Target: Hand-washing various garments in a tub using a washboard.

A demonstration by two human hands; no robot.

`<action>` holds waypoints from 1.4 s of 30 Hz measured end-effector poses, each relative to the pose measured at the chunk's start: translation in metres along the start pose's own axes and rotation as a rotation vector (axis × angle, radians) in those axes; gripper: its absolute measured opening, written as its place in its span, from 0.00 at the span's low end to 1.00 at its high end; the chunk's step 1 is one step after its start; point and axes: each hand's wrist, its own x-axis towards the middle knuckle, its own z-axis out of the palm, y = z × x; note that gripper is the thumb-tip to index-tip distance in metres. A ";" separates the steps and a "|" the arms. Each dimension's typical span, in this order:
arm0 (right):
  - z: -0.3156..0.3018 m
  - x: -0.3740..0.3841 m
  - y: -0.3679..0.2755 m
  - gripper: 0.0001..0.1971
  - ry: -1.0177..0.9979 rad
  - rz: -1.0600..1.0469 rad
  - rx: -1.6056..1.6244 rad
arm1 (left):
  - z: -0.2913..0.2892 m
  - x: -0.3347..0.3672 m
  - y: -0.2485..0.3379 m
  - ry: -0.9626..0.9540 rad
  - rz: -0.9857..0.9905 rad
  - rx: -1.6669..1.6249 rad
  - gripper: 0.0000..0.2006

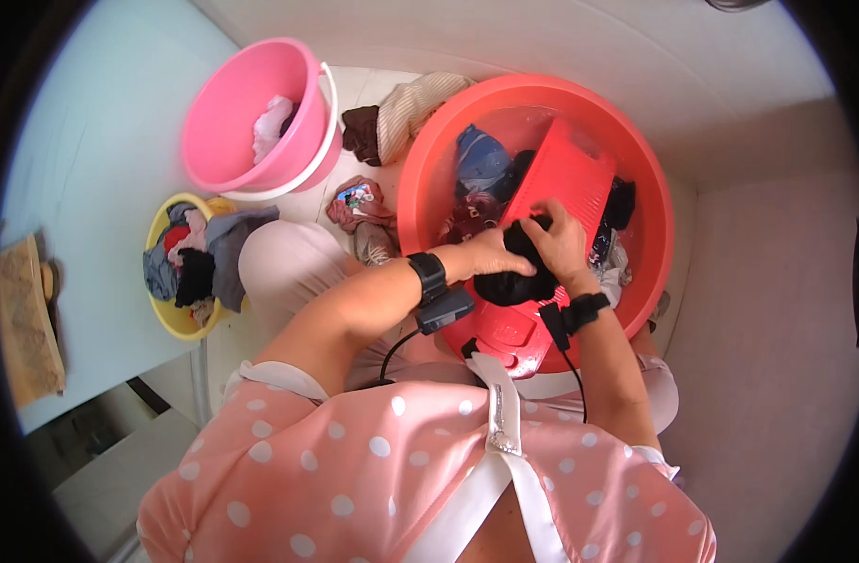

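1. Washboard (566, 174) stands tilted in big basin (420, 169), w/ clothes around it.
2. Garment (514, 281) on washboard, under both hands (528, 249).
3. Bucket (225, 113) left of basin; small tub (171, 314) nearer, w/ clothes in it.
4. Loose clothes (364, 211) on floor btwn bucket & basin.

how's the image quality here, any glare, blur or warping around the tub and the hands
Head view: strong fisheye bending, with a black rim at the corners and the floor edges curving. Light is bright and even, washing out the pale floor beyond the red basin. The left hand and right hand on the black garment look fairly sharp; the garment's folds are lost in darkness.
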 end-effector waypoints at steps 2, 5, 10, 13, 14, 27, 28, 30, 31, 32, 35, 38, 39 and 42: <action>-0.008 0.018 -0.048 0.15 -0.015 -0.261 0.000 | -0.011 -0.026 0.019 0.152 0.108 -0.192 0.31; -0.012 0.051 -0.121 0.13 0.075 -0.715 -0.106 | -0.040 -0.068 0.057 0.335 0.204 -0.468 0.29; -0.025 0.064 -0.244 0.19 0.303 -1.129 -0.026 | -0.111 -0.131 0.104 0.454 0.707 -0.889 0.23; -0.025 0.055 -0.238 0.20 0.341 -0.945 0.082 | -0.184 -0.165 0.118 0.537 0.859 -0.984 0.24; -0.017 0.052 -0.217 0.19 0.310 -0.841 0.124 | -0.213 -0.173 0.119 0.584 0.902 -1.010 0.27; 0.054 -0.058 0.035 0.18 -0.407 0.136 -0.144 | -0.225 -0.117 0.127 0.811 0.683 -0.929 0.44; 0.062 -0.050 0.032 0.18 -0.417 0.111 -0.157 | -0.218 -0.109 0.131 0.798 0.640 -0.977 0.42; 0.080 -0.033 0.022 0.19 -0.437 0.049 -0.175 | -0.213 -0.097 0.134 0.794 0.578 -0.962 0.36; 0.091 -0.024 0.017 0.18 -0.436 0.010 -0.160 | -0.210 -0.093 0.134 0.780 0.557 -0.945 0.34; 0.101 -0.014 0.014 0.19 -0.444 -0.014 -0.149 | -0.207 -0.090 0.136 0.765 0.536 -0.929 0.32; 0.134 0.014 0.015 0.20 -0.474 -0.075 -0.141 | -0.199 -0.080 0.143 0.783 0.449 -0.877 0.23; 0.167 0.046 0.032 0.23 -0.480 -0.068 -0.138 | -0.192 -0.073 0.154 0.776 0.350 -0.861 0.17; 0.180 0.057 0.032 0.25 -0.481 -0.066 -0.126 | -0.193 -0.076 0.154 0.778 0.344 -0.854 0.17; 0.207 0.096 0.043 0.33 -0.338 -0.056 -0.144 | -0.203 -0.079 0.152 0.749 0.333 -0.854 0.16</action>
